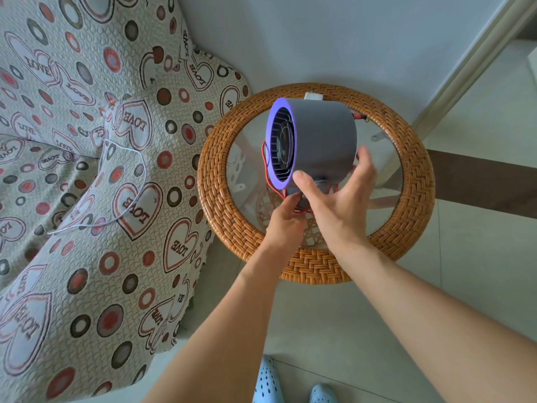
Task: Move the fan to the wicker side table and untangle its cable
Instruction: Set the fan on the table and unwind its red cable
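A grey cylindrical fan [322,135] with a purple front ring stands over the glass top of the round wicker side table [406,175], its grille facing left. A thin red cable [268,175] loops down its front and under its base. My left hand [286,219] grips the fan's base and the cable from below, its fingers curled and partly hidden. Spread around the near side of the housing is my right hand [337,205], thumb at the ring's lower edge, fingers straight and touching the grey body.
A sofa [87,170] with a heart-and-circle cover fills the left; a thin white cable [136,181] lies on it. A white object [313,96] and a red plug end [359,116] show behind the fan. A wall corner stands at right. Blue slippers [267,379] are below.
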The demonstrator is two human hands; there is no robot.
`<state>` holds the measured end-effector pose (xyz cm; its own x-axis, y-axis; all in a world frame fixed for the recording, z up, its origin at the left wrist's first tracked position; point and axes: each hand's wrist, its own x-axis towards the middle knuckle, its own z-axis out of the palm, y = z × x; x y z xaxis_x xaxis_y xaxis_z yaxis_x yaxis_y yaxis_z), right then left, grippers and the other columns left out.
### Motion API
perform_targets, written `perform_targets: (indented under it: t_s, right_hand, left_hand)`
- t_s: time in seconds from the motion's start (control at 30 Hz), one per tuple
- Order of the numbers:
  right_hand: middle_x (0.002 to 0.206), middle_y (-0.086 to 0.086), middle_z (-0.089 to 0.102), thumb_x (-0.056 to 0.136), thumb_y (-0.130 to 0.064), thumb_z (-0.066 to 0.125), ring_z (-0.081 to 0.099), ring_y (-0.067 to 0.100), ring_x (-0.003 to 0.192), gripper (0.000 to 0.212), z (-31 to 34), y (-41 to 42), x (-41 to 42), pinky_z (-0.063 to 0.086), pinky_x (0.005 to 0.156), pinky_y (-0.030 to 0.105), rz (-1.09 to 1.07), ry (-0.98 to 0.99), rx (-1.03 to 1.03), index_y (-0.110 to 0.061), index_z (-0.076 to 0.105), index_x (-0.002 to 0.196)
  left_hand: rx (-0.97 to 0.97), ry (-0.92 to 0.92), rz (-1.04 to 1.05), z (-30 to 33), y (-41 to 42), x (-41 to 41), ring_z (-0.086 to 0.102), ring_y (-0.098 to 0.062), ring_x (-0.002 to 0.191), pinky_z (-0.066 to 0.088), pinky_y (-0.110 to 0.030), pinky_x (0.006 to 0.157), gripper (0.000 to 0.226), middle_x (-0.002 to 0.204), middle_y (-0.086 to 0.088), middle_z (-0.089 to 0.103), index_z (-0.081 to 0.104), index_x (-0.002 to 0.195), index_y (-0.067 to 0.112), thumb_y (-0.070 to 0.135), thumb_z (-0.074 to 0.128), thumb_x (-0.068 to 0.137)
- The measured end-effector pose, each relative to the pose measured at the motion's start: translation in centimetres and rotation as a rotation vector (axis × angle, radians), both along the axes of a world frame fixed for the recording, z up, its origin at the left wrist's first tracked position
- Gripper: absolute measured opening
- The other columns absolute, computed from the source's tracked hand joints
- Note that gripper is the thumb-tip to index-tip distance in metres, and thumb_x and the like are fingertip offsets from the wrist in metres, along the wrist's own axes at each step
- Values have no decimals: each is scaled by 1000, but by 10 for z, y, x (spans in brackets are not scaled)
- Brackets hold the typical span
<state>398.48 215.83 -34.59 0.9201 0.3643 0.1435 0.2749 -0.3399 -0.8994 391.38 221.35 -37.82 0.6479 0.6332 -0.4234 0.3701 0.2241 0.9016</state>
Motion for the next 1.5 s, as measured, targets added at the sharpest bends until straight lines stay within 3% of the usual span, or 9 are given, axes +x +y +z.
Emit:
perform_targets:
  t_s: [0.2, 0.33, 0.47, 0.63, 0.73, 0.97, 1.23, 1.33, 1.5]
  right_hand:
    - [148, 12, 35, 63, -66, 73, 36, 24, 132, 116, 24, 23, 7, 46, 102, 44, -39, -49, -134, -11, 19, 150]
    - [143, 11, 40, 62, -65, 73, 38, 23, 129, 113, 26, 23, 13, 50, 98, 43, -29, -28, -163, -12, 23, 149]
    - [141, 8, 42, 62, -62, 75, 40, 21, 127, 111, 27, 23, 17, 51, 96, 42, -38, 35, -135, -14, 25, 148]
    - [136, 5, 45, 61, -59, 76, 46, 20, 122, 105, 27, 23, 17, 54, 92, 41, -51, 96, -83, -17, 31, 145]
    - [131, 1, 48, 59, -58, 75, 51, 19, 118, 101, 28, 23, 19, 55, 90, 42, -65, 155, -45, -18, 35, 142]
    - [129, -2, 50, 61, -57, 75, 54, 17, 115, 94, 28, 19, 21, 56, 89, 41, -54, 253, 0, -22, 37, 140]
    - [130, 0, 51, 64, -55, 76, 55, 18, 115, 92, 28, 18, 22, 56, 90, 41, -55, 281, 8, -21, 38, 140]
    - [130, 0, 51, 63, -56, 75, 55, 19, 116, 93, 28, 19, 22, 56, 90, 43, -54, 282, 5, -21, 37, 140]
    - [131, 1, 51, 62, -56, 75, 54, 20, 117, 95, 28, 18, 22, 55, 91, 44, -41, 291, 16, -20, 36, 141]
  left_hand:
    - [42, 20, -55, -7, 0, -2, 56, -29, 125, 45, -47, 106, 63, 133, -15, 61, 45, 144, 8, -22, 40, 88]
    - [57, 60, -90, -10, 3, -5, 65, -5, 99, 56, -28, 84, 73, 132, -6, 63, 44, 146, 21, -20, 40, 86]
    - [62, 92, -117, -10, 5, -4, 56, 9, 93, 47, -4, 69, 74, 136, -2, 59, 42, 148, 24, -18, 38, 86]
    - [60, 83, -115, -12, 6, -5, 60, -8, 102, 49, -26, 86, 77, 135, -3, 59, 42, 148, 23, -20, 37, 84]
    - [82, 79, -123, -15, 7, -7, 57, -10, 117, 50, -20, 89, 77, 136, -1, 59, 42, 148, 21, -20, 38, 83]
    - [62, 41, -145, -23, 9, -7, 47, 36, 82, 39, 5, 62, 79, 126, 11, 53, 41, 149, 20, -22, 36, 82]
    - [60, 61, -153, -26, 10, -8, 48, 7, 105, 40, 5, 63, 78, 126, 12, 52, 41, 148, 22, -21, 38, 83]
    - [55, 59, -141, -27, 9, -7, 44, 11, 100, 39, 6, 61, 78, 124, 15, 49, 41, 148, 22, -22, 38, 83]
    - [59, 59, -147, -29, 10, -7, 41, 2, 114, 39, 7, 65, 77, 126, 13, 49, 41, 147, 22, -22, 38, 85]
